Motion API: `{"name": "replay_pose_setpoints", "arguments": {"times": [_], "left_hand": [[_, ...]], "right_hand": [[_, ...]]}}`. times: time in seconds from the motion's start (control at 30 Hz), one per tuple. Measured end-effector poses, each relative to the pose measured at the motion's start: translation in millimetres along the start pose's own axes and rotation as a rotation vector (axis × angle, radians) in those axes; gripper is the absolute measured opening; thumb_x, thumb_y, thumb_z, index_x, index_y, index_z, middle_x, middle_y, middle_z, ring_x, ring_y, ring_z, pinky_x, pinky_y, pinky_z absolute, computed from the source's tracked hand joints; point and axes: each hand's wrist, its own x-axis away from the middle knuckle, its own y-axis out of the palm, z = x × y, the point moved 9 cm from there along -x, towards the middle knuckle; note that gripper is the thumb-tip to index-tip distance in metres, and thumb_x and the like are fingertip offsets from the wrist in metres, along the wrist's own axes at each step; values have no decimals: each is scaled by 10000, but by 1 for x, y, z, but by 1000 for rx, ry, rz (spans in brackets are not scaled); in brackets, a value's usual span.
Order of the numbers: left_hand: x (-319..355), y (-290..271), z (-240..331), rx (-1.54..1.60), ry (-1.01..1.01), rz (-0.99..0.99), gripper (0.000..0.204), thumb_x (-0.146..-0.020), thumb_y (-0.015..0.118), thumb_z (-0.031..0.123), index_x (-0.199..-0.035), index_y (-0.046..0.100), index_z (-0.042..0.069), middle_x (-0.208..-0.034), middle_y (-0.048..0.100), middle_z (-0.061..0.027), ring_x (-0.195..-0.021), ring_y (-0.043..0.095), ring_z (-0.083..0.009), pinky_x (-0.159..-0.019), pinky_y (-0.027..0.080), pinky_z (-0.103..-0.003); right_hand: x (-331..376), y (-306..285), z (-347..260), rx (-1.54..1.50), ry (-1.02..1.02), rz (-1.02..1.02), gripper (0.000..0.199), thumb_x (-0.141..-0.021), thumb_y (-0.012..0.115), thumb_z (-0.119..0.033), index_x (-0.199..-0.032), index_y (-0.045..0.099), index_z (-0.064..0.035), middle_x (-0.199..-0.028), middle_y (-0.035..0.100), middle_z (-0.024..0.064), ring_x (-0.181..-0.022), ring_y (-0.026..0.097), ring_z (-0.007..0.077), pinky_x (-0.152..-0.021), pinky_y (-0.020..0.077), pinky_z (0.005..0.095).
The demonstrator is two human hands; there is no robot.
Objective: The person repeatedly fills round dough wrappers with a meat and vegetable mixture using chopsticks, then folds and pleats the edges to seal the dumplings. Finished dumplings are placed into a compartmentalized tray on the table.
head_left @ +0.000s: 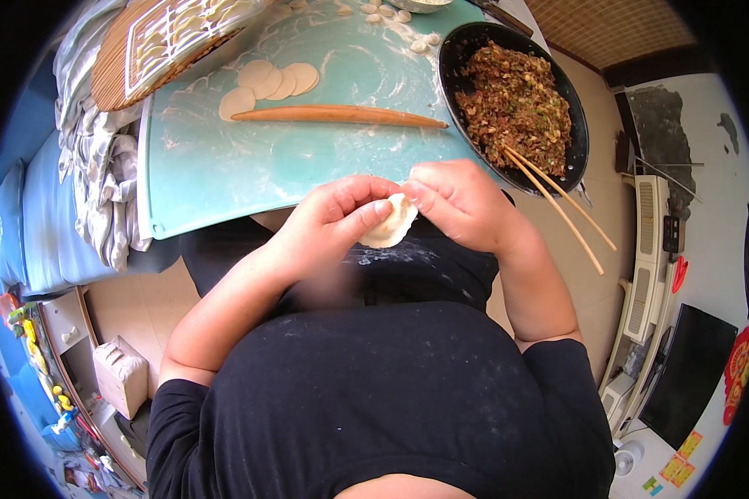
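A pale folded dumpling (390, 225) is held between my two hands, just off the near edge of the floured board. My left hand (341, 212) grips its left side, thumb lying across the dough. At its upper right rim, the thumb and fingers of my right hand (453, 200) pinch the edge; the fingertips partly hide that spot. Beyond my hands a wooden rolling pin (341, 115) lies across the board. Several round flat wrappers (268, 81) overlap behind it. To the right stands a black pan (451, 91) of minced filling (520, 104).
A pair of chopsticks (562, 208) leans out of the pan over its near rim. At the far left, a round woven tray (112, 75) carries a white rack (179, 37) of dumplings. Small dough pieces (383, 12) lie at the back of the teal board (183, 195). Grey cloth (108, 187) hangs at left.
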Motion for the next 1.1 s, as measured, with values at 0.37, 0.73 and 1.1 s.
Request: {"name": "replay_pose_setpoints", "arguments": {"times": [0.37, 0.73, 1.1], "left_hand": [[-2, -13, -18, 128, -81, 108, 273, -911, 509, 209, -1104, 522, 16, -939, 585, -6, -807, 526, -53, -671, 433, -198], [-5, -11, -9, 264, 60, 113, 279, -873, 573, 147, -1103, 483, 17, -971, 576, -26, -838, 537, -78, -653, 440, -198], [-1, -15, -7, 236, 25, 150, 316, -825, 616, 79, -1101, 471, 21, -986, 579, -53, -840, 572, -107, -671, 481, -231]], "right_hand": [[8, 7, 14, -138, 60, 173, 287, -880, 503, -219, -676, 471, -18, -617, 485, 147, -542, 471, 279, -524, 383, 347], [12, 12, 17, -265, 35, 258, 226, -857, 530, -169, -699, 485, -15, -629, 505, 140, -539, 480, 269, -519, 397, 337], [16, 8, 10, -109, -54, 293, 169, -841, 529, -132, -716, 510, -21, -639, 516, 148, -576, 515, 319, -515, 408, 367]]}}
